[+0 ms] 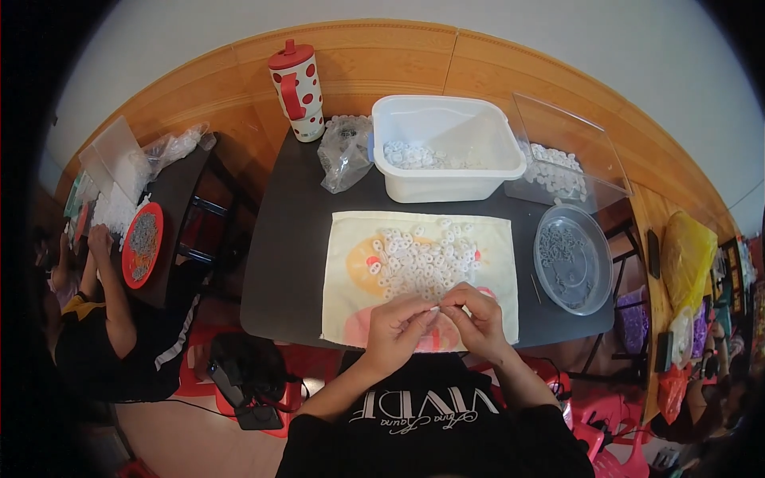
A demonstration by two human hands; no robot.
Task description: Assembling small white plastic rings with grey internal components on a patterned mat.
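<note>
The left hand (397, 328) and right hand (478, 319) meet fingertip to fingertip over the near part of the pale towel (339, 295), pinching between them what looks like a small white piece (435, 309), just short of the loose white pile (426, 259) lying on the cloth.

Red-spotted tumbler (307, 92), yellow bag (686, 259), perhaps plastic

The piece (435, 309) between the hands (397, 328) is too small to tell (their grip mostly covers it); the person (700, 408) at lower right is blurred.
</note>
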